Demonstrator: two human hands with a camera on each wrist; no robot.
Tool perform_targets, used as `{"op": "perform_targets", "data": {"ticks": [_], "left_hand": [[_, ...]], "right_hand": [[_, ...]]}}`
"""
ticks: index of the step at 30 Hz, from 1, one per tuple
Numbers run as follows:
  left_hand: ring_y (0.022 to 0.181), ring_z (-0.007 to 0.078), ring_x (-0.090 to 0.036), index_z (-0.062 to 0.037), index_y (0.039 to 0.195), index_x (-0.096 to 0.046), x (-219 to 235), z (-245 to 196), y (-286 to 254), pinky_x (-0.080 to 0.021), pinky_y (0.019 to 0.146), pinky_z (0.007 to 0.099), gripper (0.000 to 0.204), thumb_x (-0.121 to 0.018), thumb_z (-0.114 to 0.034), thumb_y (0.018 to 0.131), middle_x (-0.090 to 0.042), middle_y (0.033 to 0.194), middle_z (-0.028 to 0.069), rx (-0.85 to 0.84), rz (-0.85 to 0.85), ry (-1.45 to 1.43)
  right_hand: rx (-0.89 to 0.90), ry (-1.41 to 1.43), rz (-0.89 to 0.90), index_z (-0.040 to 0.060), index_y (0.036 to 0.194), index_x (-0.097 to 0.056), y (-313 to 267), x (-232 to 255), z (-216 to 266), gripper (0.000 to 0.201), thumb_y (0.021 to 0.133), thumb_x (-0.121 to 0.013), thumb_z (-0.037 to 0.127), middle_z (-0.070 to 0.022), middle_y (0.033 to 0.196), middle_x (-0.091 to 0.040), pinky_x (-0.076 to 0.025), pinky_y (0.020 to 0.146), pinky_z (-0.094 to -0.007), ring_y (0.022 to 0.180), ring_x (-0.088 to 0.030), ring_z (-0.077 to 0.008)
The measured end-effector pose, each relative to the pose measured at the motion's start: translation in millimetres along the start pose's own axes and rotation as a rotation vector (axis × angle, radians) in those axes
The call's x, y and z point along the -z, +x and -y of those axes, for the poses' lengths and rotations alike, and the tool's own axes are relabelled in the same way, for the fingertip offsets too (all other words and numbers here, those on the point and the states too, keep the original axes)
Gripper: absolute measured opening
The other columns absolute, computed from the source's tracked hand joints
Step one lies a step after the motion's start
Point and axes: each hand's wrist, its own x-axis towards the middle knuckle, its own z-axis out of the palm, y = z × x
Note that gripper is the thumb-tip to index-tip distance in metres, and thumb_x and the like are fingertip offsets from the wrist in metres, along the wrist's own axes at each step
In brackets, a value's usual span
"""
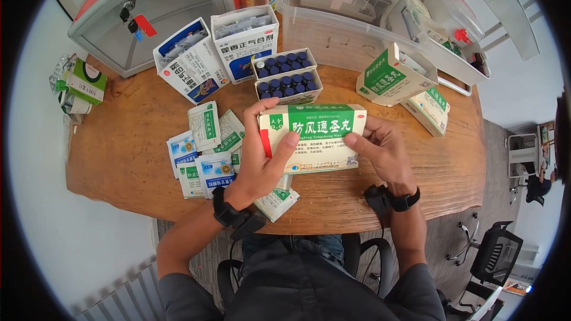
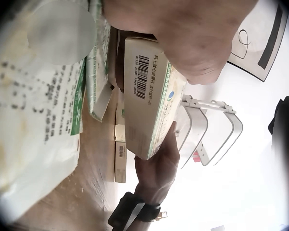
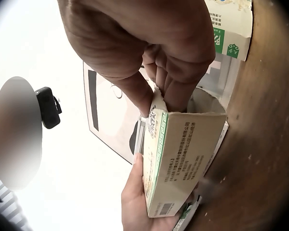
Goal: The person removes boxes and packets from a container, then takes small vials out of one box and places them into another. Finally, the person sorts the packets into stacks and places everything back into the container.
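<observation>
Dark trouser lap and forearms nearest, at the worktop (image 1: 119,160) edge. Green-and-white medicine box (image 1: 312,137) raised just above the wood, between both hands, printed face tilted up toward the head camera, probably to be read. Long axis left to right, parallel to the near edge; ends pointing at each hand.

Left hand (image 1: 262,160): grip closed round the box's left end, thumb over the front face, fingers curled behind. Right hand (image 1: 383,154): grip pinching the right end; in the right wrist view the fingertips (image 3: 176,98) sit at the end flap, which looks partly lifted. Whether the flap is fully open, cannot tell.

Outward from the box: loose sachets (image 1: 205,148) scattered on the wood under and beside the left wrist. Two open trays of dark-capped vials (image 1: 286,75) just beyond the box. Blue-and-white cartons (image 1: 217,50) behind-left of the trays. Green cartons (image 1: 395,77) to the right rear, one leaning against a clear plastic bin (image 1: 357,18). Grey case (image 1: 148,12) at the far left corner.
</observation>
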Motion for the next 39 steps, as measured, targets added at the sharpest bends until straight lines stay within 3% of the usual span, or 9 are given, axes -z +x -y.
{"op": "perform_targets", "data": {"ticks": [8,10,13,14,16,22,29,35,39], "left_hand": [[0.122,0.0222,-0.063,-0.0034,0.152,-0.025,-4,-6,3,-0.058,0.100,0.0359,0.080,-0.080,-0.011,0.094,-0.054,0.133,0.0169,0.017,-0.009,-0.115],[0.122,0.0221,-0.063,-0.0035,0.152,-0.025,-3,-6,3,-0.058,0.100,0.0358,0.080,-0.080,-0.010,0.095,-0.054,0.133,0.0167,0.009,-0.024,-0.126],[0.122,0.0222,-0.063,-0.0038,0.152,-0.026,-3,-7,3,-0.058,0.100,0.0358,0.079,-0.080,-0.009,0.095,-0.054,0.134,0.0169,-0.013,-0.030,-0.131],[0.122,0.0224,-0.063,-0.0041,0.152,-0.026,-3,-7,3,-0.058,0.100,0.0360,0.079,-0.079,-0.009,0.095,-0.054,0.134,0.0173,-0.027,-0.027,-0.121],[0.123,0.0226,-0.063,-0.0042,0.152,-0.026,-4,-8,1,-0.058,0.100,0.0361,0.078,-0.079,-0.008,0.094,-0.054,0.135,0.0177,-0.029,-0.016,-0.130],[0.123,0.0235,-0.064,-0.0045,0.152,-0.026,-6,-7,-2,-0.057,0.102,0.0367,0.078,-0.078,-0.005,0.094,-0.054,0.136,0.0185,-0.030,-0.013,-0.123],[0.125,0.0236,-0.062,-0.0046,0.151,-0.026,-3,-4,-3,-0.056,0.103,0.0372,0.078,-0.079,-0.006,0.094,-0.052,0.138,0.0186,-0.051,-0.022,-0.052],[0.129,0.0230,-0.056,-0.0054,0.157,-0.022,-5,-7,-5,-0.051,0.108,0.0379,0.083,-0.078,-0.016,0.095,-0.048,0.143,0.0172,-0.013,-0.035,-0.065],[0.127,0.0256,-0.060,-0.0042,0.160,-0.016,-6,2,-3,-0.055,0.105,0.0409,0.090,-0.078,-0.020,0.097,-0.047,0.145,0.0221,-0.032,0.018,-0.132]], "right_hand": [[0.090,-0.109,-0.137,-0.0066,0.128,-0.067,-4,-14,1,0.031,0.102,-0.073,0.007,-0.0114,0.112,-0.079,-0.059,0.089,-0.0282,0.101,-0.074,-0.0135],[0.229,-0.408,-0.326,-0.0068,0.129,-0.065,-6,-16,1,0.039,0.097,-0.079,0.012,-0.0146,0.118,-0.077,-0.058,0.094,-0.0320,0.109,-0.072,-0.0167],[0.367,-0.540,-0.295,-0.0077,0.137,-0.058,-1,-9,-2,0.058,0.092,-0.086,0.018,-0.0204,0.128,-0.071,-0.055,0.100,-0.0369,0.120,-0.068,-0.0216],[0.366,-0.538,-0.297,-0.0077,0.137,-0.058,-1,-12,-3,0.058,0.092,-0.086,0.018,-0.0204,0.128,-0.071,-0.055,0.100,-0.0369,0.120,-0.068,-0.0216],[0.203,-0.149,-0.137,-0.0083,0.143,-0.050,-4,-21,-5,0.072,0.090,-0.088,0.021,-0.0239,0.135,-0.065,-0.053,0.104,-0.0406,0.127,-0.064,-0.0251],[0.058,-0.079,-0.106,-0.0079,0.141,-0.051,-1,-25,-2,0.064,0.091,-0.086,0.014,-0.0185,0.127,-0.069,-0.056,0.102,-0.0369,0.119,-0.067,-0.0223],[0.113,-0.061,-0.117,-0.0074,0.139,-0.052,1,-29,-6,0.061,0.092,-0.085,0.012,-0.0170,0.126,-0.069,-0.056,0.101,-0.0342,0.117,-0.067,-0.0192],[0.219,-0.150,-0.153,-0.0079,0.143,-0.049,-1,-32,-11,0.075,0.089,-0.090,0.024,-0.0192,0.129,-0.068,-0.054,0.105,-0.0370,0.121,-0.066,-0.0237],[0.175,-0.247,-0.160,-0.0089,0.145,-0.047,1,-18,2,0.084,0.084,-0.093,0.027,-0.0215,0.132,-0.066,-0.053,0.105,-0.0373,0.121,-0.066,-0.0260]]}}
